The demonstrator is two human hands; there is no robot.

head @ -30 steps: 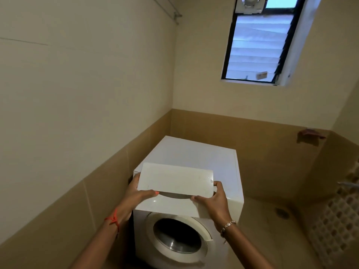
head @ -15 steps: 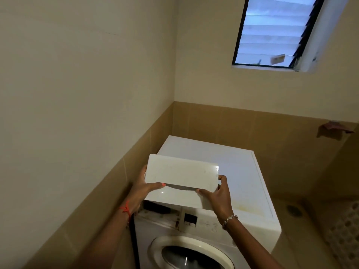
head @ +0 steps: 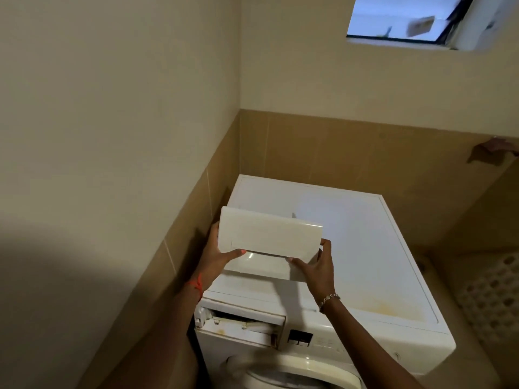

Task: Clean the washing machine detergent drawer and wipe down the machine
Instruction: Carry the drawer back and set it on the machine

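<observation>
Tiled corner [head: 239, 141] under high window [head: 393, 18], head view | detergent drawer [head: 269, 234] held clear above washing machine [head: 365, 248] top, drawer slot [head: 241, 324] gaping below | gripped at left end by left hand [head: 216, 254], at lower right corner by right hand [head: 317, 273] | judged light, stiff plastic, maybe slick with residue; best carried level by both ends

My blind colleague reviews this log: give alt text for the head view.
The left hand and right hand hold a white detergent drawer over a white washing machine, whose drawer slot gapes open at its front. The machine stands in a tiled corner below a window.
</observation>
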